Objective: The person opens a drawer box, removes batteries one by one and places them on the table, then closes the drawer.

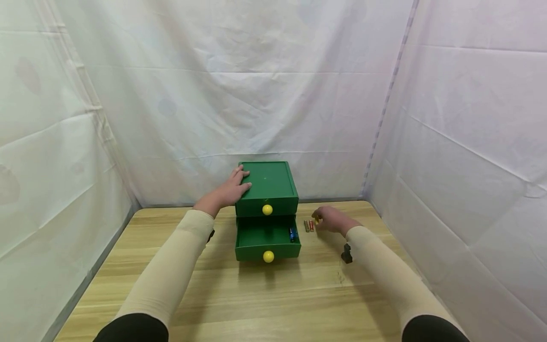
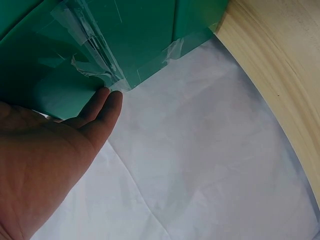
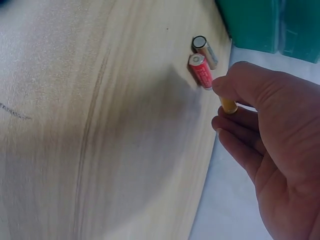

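Note:
A green drawer cabinet (image 1: 269, 179) stands on the wooden table. My left hand (image 1: 231, 191) rests on the left edge of its top, fingers extended; in the left wrist view they lie against the taped green side. The lower drawer (image 1: 258, 235) is pulled out, with blue batteries (image 1: 292, 234) at its right side. To the right of the cabinet, my right hand (image 1: 333, 219) pinches a yellow battery (image 3: 228, 105) between thumb and fingers. Beside it on the table lie a red battery (image 3: 201, 71) and a gold-coloured battery (image 3: 206, 52), close together.
Yellow round knobs (image 1: 268, 257) stick out from the drawer fronts. The upper drawer (image 1: 252, 207) is closed. White cloth (image 1: 273, 95) hangs behind the table (image 1: 265, 304) and along both sides.

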A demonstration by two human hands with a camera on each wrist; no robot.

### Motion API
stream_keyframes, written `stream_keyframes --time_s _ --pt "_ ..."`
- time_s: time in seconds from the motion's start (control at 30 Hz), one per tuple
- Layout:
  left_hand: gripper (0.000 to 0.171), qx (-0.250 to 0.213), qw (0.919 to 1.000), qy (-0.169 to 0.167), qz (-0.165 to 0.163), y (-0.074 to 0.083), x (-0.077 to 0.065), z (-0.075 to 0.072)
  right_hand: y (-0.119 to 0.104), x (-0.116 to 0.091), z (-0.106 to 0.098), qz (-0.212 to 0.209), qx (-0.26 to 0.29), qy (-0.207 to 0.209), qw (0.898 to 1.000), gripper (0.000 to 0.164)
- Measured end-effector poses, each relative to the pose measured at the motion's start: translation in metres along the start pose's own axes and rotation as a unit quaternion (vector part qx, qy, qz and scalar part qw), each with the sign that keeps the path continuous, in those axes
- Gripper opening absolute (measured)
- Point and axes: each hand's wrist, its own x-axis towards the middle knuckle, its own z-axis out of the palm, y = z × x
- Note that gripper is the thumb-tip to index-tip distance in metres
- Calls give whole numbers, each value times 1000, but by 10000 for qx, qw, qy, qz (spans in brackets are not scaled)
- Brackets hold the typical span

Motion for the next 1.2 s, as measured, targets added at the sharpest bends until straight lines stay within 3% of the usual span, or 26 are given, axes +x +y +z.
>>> stream_keyframes --time_s 0.43,0.77,1.1,1.2 --pt "66 96 9999 26 29 -2 2 0 6 4 9 -23 -178 22 9998 42" --pt "66 71 10000 32 -51 -1 1 0 13 11 17 -324 -151 14 9994 25" --pt "67 -1 10000 21 3 -9 8 1 14 11 20 56 -16 -107 9999 38" --pt "67 -55 10000 2 11 -10 10 1 14 11 22 120 -60 -112 9998 36"
